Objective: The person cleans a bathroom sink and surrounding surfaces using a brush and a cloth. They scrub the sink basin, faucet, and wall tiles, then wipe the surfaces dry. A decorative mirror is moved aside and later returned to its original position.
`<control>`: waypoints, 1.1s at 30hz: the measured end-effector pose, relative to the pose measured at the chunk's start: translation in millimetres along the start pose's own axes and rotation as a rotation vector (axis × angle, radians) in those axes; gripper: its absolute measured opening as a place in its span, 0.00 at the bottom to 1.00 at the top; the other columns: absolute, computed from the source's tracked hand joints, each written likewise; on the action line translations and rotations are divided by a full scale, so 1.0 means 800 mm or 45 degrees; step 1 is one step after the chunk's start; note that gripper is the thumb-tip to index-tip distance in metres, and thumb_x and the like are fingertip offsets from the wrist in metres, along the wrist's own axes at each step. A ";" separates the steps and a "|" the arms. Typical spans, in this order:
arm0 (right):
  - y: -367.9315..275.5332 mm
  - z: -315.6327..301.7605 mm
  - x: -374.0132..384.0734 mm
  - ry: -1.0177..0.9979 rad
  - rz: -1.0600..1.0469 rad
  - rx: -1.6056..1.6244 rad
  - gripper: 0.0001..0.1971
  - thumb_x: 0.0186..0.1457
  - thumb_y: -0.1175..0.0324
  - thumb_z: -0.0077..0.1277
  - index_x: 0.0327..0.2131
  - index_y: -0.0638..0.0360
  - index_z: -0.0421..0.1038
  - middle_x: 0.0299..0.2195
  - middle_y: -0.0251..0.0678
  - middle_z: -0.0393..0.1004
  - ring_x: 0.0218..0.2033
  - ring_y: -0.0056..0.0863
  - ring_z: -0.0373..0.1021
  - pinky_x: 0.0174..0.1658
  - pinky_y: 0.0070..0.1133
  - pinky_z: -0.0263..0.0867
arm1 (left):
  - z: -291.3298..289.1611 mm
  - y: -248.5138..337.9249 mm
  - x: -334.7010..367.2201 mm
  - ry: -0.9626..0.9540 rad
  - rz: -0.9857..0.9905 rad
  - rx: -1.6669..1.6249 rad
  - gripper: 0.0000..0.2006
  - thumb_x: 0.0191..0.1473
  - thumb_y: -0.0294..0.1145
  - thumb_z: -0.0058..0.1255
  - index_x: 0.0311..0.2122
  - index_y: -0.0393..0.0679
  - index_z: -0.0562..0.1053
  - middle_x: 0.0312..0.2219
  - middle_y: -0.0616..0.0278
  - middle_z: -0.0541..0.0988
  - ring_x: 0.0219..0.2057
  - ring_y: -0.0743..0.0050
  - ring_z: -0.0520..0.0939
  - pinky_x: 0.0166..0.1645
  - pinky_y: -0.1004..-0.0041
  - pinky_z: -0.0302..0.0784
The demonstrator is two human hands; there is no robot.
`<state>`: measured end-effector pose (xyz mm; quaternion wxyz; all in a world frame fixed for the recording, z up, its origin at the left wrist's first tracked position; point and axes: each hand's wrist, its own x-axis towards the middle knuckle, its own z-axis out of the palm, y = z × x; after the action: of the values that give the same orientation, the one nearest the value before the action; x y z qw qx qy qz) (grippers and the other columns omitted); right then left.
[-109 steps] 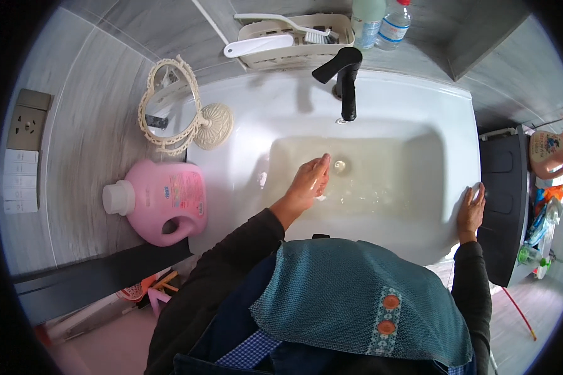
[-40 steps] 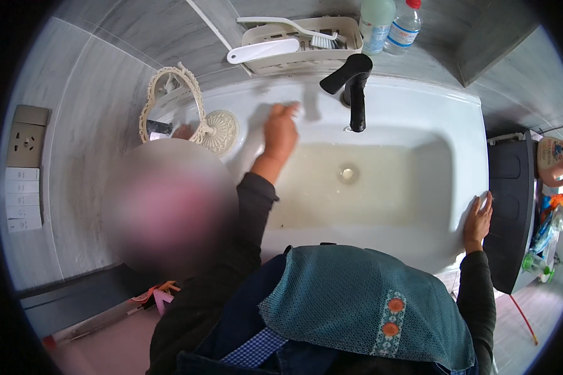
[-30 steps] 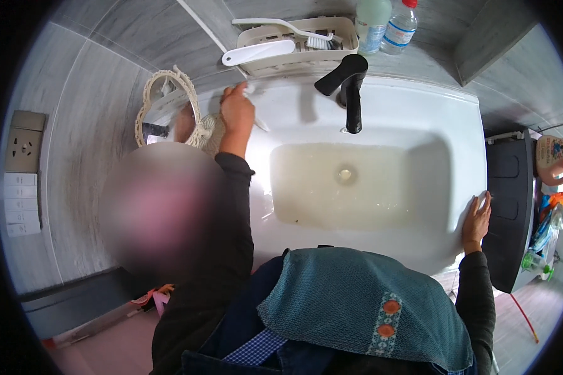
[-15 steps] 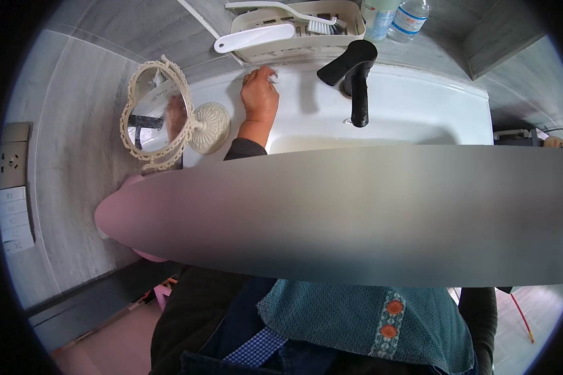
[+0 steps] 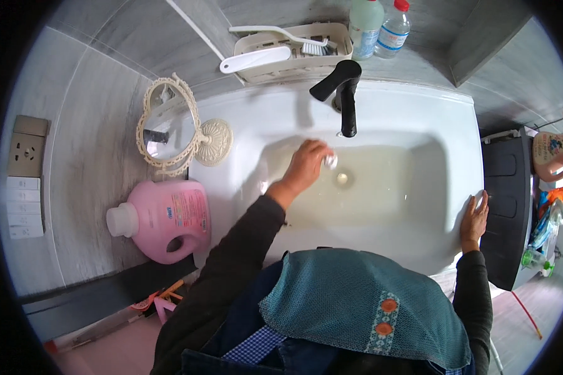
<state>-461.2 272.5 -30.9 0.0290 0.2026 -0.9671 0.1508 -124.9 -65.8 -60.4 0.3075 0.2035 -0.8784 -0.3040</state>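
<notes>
My left hand (image 5: 305,166) is closed on a small whitish wad (image 5: 330,162), whose material I cannot make out. It is over the left part of the basin of a white sink (image 5: 381,112), which holds cloudy, pale water (image 5: 375,194) around a round drain plug (image 5: 342,179). A black faucet (image 5: 349,103) rises from the rim behind, just right of that hand. On the sink's right edge lies my right hand (image 5: 475,220), its fingers stretched out and nothing in it.
A cream standing mirror (image 5: 214,142) and a pink jug (image 5: 172,215) flank the sink's left side. Behind it are a basket (image 5: 263,72) with brushes and two bottles (image 5: 394,31). At right, a dark cabinet (image 5: 503,200) stands beside another jug (image 5: 552,153).
My left hand, with the wad, has come from the back left rim forward and right, over the basin. A blurred band covered the middle earlier; my right hand was not visible then.
</notes>
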 end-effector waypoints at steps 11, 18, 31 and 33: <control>0.000 0.000 0.002 -0.012 -0.021 0.003 0.26 0.60 0.50 0.36 0.60 0.45 0.54 0.50 0.47 0.65 0.50 0.46 0.65 0.51 0.35 0.62 | -0.067 -0.091 0.106 0.523 -0.142 0.611 0.12 0.42 0.15 0.46 0.33 0.44 0.73 0.30 0.58 0.76 0.36 0.51 0.75 0.42 0.61 0.71; 0.004 0.002 -0.001 -0.003 -0.028 -0.041 0.26 0.61 0.50 0.35 0.59 0.48 0.54 0.52 0.48 0.64 0.51 0.47 0.64 0.52 0.34 0.60 | -0.030 -0.088 0.121 0.589 -0.065 0.631 0.11 0.37 0.16 0.50 0.28 0.44 0.73 0.29 0.59 0.74 0.34 0.52 0.74 0.39 0.62 0.72; 0.020 0.008 0.009 -0.027 -0.033 -0.035 0.28 0.60 0.46 0.34 0.60 0.45 0.52 0.53 0.48 0.63 0.51 0.47 0.64 0.52 0.36 0.61 | -0.002 -0.035 0.105 0.313 -0.025 0.426 0.10 0.38 0.19 0.51 0.31 0.42 0.75 0.29 0.59 0.72 0.34 0.56 0.72 0.41 0.61 0.66; 0.012 0.006 0.009 -0.053 -0.007 -0.032 0.28 0.59 0.46 0.34 0.60 0.44 0.52 0.53 0.48 0.63 0.52 0.47 0.64 0.52 0.36 0.61 | -0.001 -0.033 0.083 0.306 0.100 0.389 0.11 0.40 0.21 0.49 0.32 0.44 0.75 0.29 0.62 0.72 0.34 0.59 0.71 0.43 0.63 0.65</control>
<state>-471.5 276.7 -37.0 0.0117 0.2079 -0.9688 0.1345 -168.3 -121.6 -49.8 0.3873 0.2482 -0.8785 -0.1286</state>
